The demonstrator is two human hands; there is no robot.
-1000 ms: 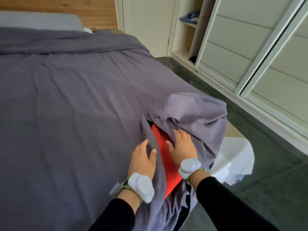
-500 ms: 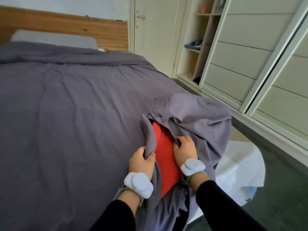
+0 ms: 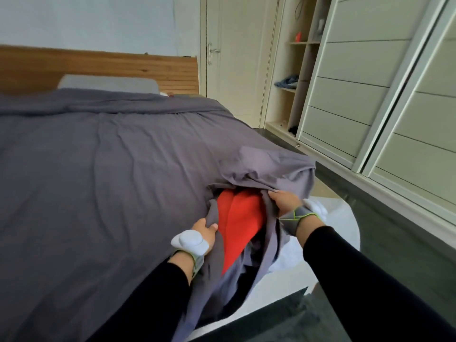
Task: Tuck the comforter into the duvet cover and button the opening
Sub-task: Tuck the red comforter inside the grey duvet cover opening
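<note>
A grey duvet cover (image 3: 103, 169) lies spread over the bed, its opening at the near right corner. Inside the opening shows a red comforter (image 3: 239, 218), partly hidden by grey folds. My left hand (image 3: 204, 230) grips the left edge of the opening. My right hand (image 3: 283, 201) grips the right edge, pulled out to the right, so the opening gapes wide. No buttons can be made out.
A wooden headboard (image 3: 98, 67) and a grey pillow (image 3: 108, 82) are at the far end. A white sheet (image 3: 345, 218) hangs off the bed corner on the right. Wardrobe sliding doors (image 3: 370, 95) and open shelves (image 3: 293, 70) line the right side across a dark floor strip (image 3: 394, 243).
Both hands went from resting flat by the opening to gripping its edges. My right hand has pulled its edge out to the right, widening the opening. The view has tilted up.
</note>
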